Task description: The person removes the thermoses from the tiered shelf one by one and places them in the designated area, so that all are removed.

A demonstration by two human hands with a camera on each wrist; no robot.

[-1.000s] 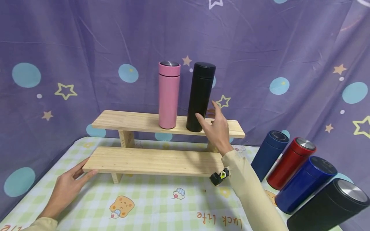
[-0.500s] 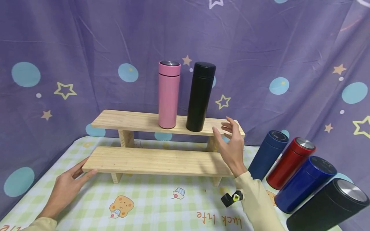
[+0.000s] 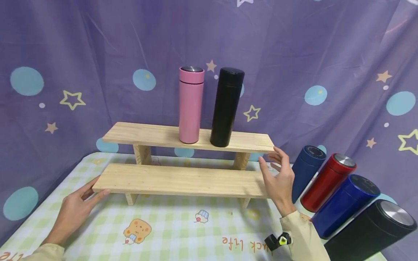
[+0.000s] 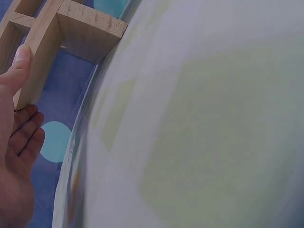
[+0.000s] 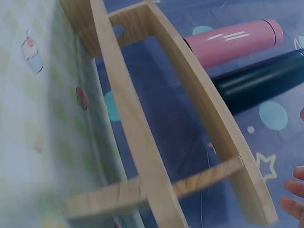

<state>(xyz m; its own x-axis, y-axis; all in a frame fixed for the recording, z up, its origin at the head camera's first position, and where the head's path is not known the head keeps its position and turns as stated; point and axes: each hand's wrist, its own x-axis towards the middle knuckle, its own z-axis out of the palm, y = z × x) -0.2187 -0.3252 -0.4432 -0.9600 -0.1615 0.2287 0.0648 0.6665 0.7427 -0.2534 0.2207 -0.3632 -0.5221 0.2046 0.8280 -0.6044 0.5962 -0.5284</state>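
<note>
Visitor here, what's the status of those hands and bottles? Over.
Left hand gripping lower shelf at its end. Right hand empty. Pink bottle and slim black bottle standing on upper shelf. Possible obstacle: navy bottle beside right hand.

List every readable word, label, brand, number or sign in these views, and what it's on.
"life": tablecloth, upside-down, head view.
"uck": beside it on the tablecloth, upside-down; first letter mostly covered by the black wrist device.
Tablecloth's lower-left lettering: cut off by picture edge, uncertain.
Lid marks on navy bottle and blue bottle: too small to read.
Brands, numbers: none legible.
</note>
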